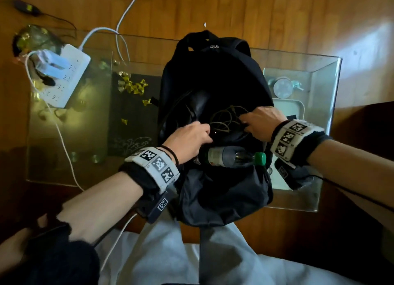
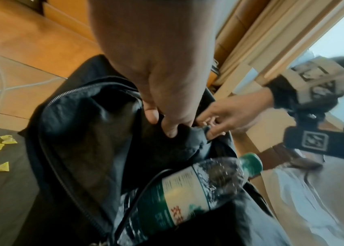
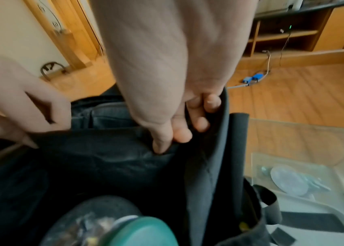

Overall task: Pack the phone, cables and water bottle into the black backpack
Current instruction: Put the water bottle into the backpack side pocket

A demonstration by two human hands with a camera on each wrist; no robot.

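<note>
The black backpack (image 1: 213,71) lies open on the glass table, its mouth toward me. A clear water bottle (image 1: 232,157) with a green cap lies across the opening, half inside. A coil of thin cables (image 1: 226,120) sits deeper in the main compartment. My left hand (image 1: 204,133) pinches the dark lining at the left of the opening (image 2: 166,129). My right hand (image 1: 247,122) has its fingers curled over the bag's right edge (image 3: 179,133). The bottle (image 2: 198,191) lies just below both hands. I see no phone.
A white power strip (image 1: 64,75) with plugs and a white cable (image 1: 64,139) lies at the table's left. Yellow wrapped sweets (image 1: 134,86) are scattered beside the bag. The glass table (image 1: 70,124) shows a white tray (image 1: 298,107) underneath at right.
</note>
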